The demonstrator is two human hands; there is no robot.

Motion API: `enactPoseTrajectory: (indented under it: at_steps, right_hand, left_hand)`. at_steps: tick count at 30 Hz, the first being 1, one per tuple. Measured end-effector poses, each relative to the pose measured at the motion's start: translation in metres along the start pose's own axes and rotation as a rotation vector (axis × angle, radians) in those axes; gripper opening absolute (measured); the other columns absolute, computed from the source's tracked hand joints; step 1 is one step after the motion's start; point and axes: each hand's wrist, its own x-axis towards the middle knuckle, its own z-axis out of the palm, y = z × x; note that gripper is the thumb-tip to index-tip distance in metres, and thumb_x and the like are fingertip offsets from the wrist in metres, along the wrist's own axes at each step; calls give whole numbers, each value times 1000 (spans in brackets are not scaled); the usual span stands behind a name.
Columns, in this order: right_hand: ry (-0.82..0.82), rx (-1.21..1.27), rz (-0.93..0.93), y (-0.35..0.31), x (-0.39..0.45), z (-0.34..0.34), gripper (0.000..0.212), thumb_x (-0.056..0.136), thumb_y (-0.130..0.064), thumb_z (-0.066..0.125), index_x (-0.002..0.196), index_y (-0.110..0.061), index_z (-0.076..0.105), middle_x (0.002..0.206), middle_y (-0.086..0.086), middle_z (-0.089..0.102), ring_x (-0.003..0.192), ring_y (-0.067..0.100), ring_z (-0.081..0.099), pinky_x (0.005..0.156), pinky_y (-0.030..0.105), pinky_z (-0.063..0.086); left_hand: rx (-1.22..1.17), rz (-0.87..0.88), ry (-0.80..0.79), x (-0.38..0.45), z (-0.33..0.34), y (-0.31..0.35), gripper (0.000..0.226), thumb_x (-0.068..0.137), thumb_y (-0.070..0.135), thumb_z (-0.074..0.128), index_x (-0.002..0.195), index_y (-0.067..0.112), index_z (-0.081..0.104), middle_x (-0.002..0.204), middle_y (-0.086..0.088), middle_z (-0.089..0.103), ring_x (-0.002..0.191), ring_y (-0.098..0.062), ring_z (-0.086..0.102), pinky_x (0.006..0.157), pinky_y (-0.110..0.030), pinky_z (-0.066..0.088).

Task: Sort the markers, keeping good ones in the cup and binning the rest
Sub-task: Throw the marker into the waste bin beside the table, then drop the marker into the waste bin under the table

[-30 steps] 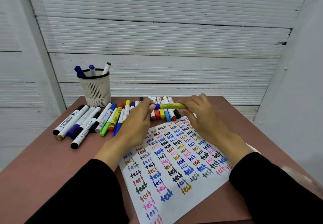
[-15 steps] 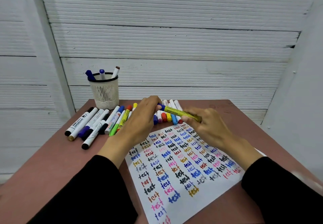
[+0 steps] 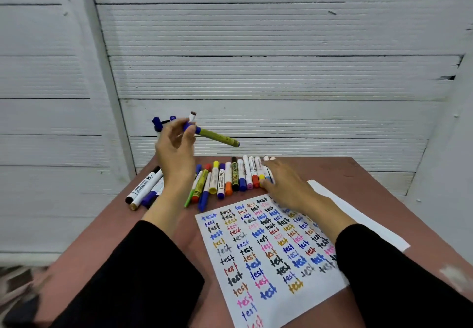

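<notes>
Markers (image 3: 231, 178) lie in a row on the surface (image 3: 163, 228), just behind the test sheet (image 3: 268, 251). One yellow marker w/ blue cap (image 3: 217, 137) is up in the air, left hand (image 3: 176, 153) pinching it at the cap end, right in front of the cup (image 3: 158, 125), which is mostly hidden. Right hand (image 3: 286, 183) rests on the row's right end, fingers relaxed, gripping nothing. Probably a keeper going into the cup. To do it well: tip it upright over the rim, drop straight down, don't knock the ones already inside.
</notes>
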Motion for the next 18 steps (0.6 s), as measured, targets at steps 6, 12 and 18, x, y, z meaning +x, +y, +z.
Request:
enactPoseTrajectory:
  at_steps: [6, 12, 18]
  right_hand:
    - [-103, -112, -27, -18, 22, 24, 36, 103, -24, 40, 137, -17, 49, 141, 6, 46, 129, 25, 42, 106, 42, 35]
    - [-64, -133, -74, -16, 20, 32, 42, 105, -21, 33, 147, -20, 38, 148, 5, 42, 133, 26, 41, 109, 40, 35]
    - [-110, -145, -77, -12, 18, 32, 45, 106, -23, 30, 151, -21, 29, 157, 6, 28, 144, 23, 24, 117, 40, 22]
  left_hand:
    - [181, 227, 127, 59, -34, 29, 23, 89, 8, 65, 94, 31, 66, 94, 5, 69, 91, -12, 67, 88, -35, 56]
    - [280, 284, 160, 99, -35, 29, 16, 90, 8, 64, 102, 18, 68, 97, 2, 68, 87, -9, 66, 86, -25, 54]
    - [626, 133, -72, 109, -26, -11, 22, 94, 10, 59, 113, 7, 69, 103, -4, 69, 82, -5, 63, 78, -6, 45]
